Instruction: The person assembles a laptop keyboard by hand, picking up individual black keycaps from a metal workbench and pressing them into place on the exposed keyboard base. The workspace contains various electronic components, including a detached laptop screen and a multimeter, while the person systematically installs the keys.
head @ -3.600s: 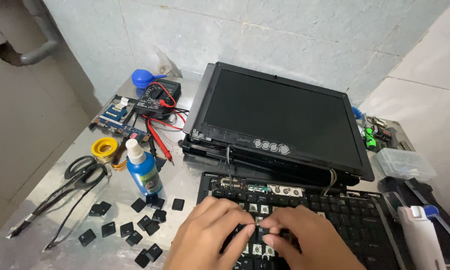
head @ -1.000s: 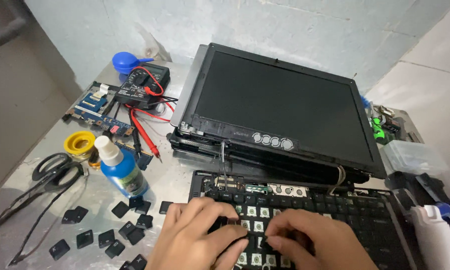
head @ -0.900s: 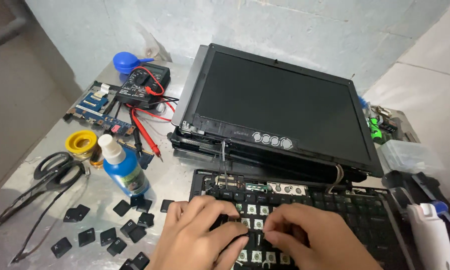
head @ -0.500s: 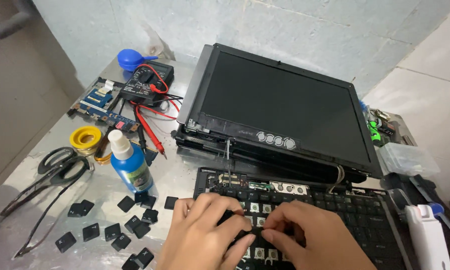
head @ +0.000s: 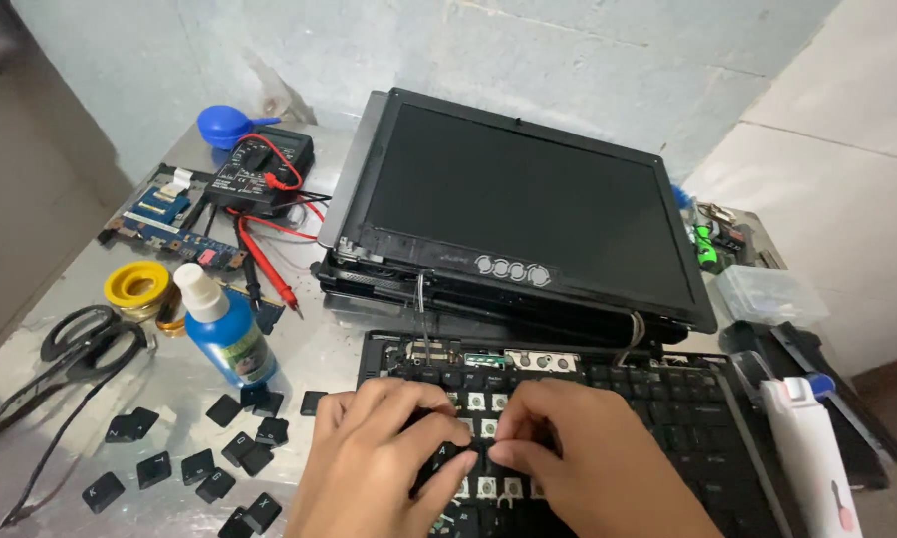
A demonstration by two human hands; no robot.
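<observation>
Head view: left hand (head: pixel 374 468) and right hand (head: pixel 588 468) curled over laptop keyboard (head: pixel 657 408) at table's near edge, fingertips pinched together on one black keycap (head: pixel 455 460); grip itself hard to make out. Loose keycaps (head: pixel 194 463) scattered toward near-left corner, beside blue bottle (head: pixel 224 329). Scissors (head: pixel 85 339) by left edge; multimeter (head: pixel 259 169) near far edge.

Our hands (head: pixel 488 468) hide the keyboard (head: pixel 667 408) middle, and the frame's bottom edge cuts off our wrists and the white bottle (head: pixel 812 458) at lower right.
</observation>
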